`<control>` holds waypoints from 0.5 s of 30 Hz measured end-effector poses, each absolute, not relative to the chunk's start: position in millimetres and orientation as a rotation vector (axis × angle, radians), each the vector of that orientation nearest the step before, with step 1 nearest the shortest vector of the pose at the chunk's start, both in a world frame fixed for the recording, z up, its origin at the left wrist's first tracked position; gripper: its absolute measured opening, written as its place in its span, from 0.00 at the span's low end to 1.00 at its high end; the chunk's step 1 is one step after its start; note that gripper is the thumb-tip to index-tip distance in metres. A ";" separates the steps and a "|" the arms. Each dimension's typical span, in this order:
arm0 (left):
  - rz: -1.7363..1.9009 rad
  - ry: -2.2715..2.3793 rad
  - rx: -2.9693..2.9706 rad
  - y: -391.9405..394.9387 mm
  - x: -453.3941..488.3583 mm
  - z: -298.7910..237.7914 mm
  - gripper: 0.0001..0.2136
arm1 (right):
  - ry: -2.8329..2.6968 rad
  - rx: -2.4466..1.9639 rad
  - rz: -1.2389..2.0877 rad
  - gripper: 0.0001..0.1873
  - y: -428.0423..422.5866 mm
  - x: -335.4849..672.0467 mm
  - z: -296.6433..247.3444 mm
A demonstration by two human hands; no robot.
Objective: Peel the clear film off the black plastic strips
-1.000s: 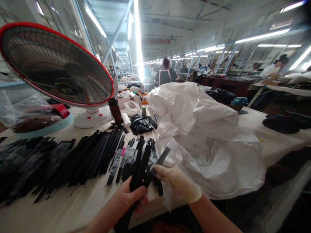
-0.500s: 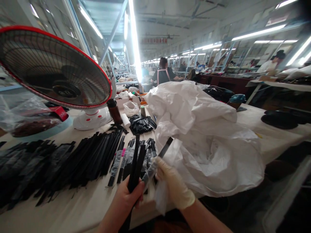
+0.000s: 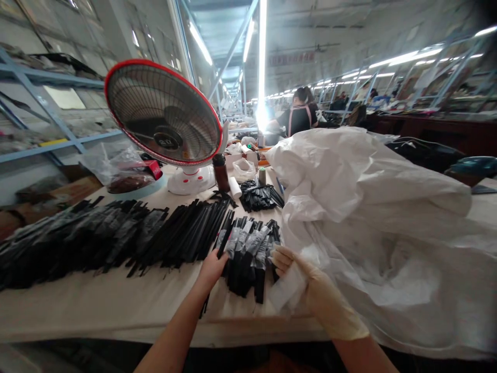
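My bare left hand is closed around a few narrow black strips, upright at the left side of a row of black strip bundles wrapped in clear plastic. My right hand, in a pale thin glove, has its fingers curled at the right end of that row. A piece of clear plastic film hangs from it. Whether those fingertips also touch the last bundle, I cannot tell. Left of my left hand lies a long pile of loose black strips, with more plastic-wrapped ones farther left.
White crumpled sheeting covers the table's right side. Behind the strips stand a red-rimmed fan, a brown bottle, a white roll, a thread cone and a heap of short black strips. A person sits beyond.
My view has swung left. The wrapped bundle that my right hand held up has gone down to the row. My left hand has moved away from it, still gripping black strips.
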State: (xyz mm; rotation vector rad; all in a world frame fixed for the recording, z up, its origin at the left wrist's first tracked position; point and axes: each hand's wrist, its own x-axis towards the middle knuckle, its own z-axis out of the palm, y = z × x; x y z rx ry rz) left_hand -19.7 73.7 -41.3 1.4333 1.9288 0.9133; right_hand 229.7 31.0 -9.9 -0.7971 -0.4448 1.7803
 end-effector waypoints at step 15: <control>0.925 1.334 1.258 13.6 63.9 10.7 0.13 | -0.466 -0.657 1.813 0.21 34.2 219.3 4.4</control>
